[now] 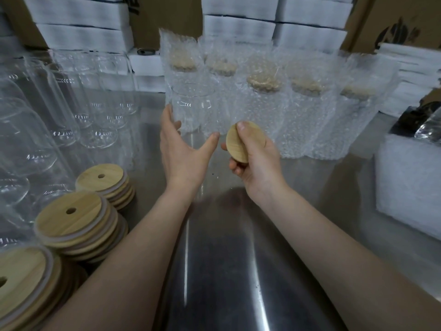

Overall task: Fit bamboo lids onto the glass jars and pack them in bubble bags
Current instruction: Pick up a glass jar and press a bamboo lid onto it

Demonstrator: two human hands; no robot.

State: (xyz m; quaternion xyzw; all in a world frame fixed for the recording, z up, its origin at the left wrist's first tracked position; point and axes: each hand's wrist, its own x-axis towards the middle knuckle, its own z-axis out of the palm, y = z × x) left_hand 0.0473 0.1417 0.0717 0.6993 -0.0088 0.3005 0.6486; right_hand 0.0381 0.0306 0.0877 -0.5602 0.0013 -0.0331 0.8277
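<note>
Pinching one bamboo lid [245,142] in the right hand [257,163], just right of centre frame, thumb across the top edge, fingers curled underneath. Holding it tilted, well clear of the steel table [226,259]. Out ahead with the left hand [183,149], open, fingers spread, at the left flank of a bare glass jar [193,106] just above centre. Hard to say whether touching the glass or only close beside it. No lid on that jar, no bag either.

Now the risks. Standing right up against the row of bagged jars [274,103] across the upper middle and right, so easy to knock a neighbour over with a clumsy grab. Clear glass against clear bubble wrap, too: easy to misjudge the rim and close on air, or shove the jar back into the row. Smooth glass, bare palm, probably slippery. Better to wrap firmly round the body before lifting.

Then the lid. Pressed down crooked, likely to jam on one side or pop off later inside the bag. Worth seating flat and square. Held mostly by the edge, also liable to slip and drop onto the steel.

Off at the left of frame, more bare jars [71,103] packed tightly, and lid stacks [78,223] at lower left beside the left forearm. Careful with that elbow, or risk toppling a stack into the glass.
</note>
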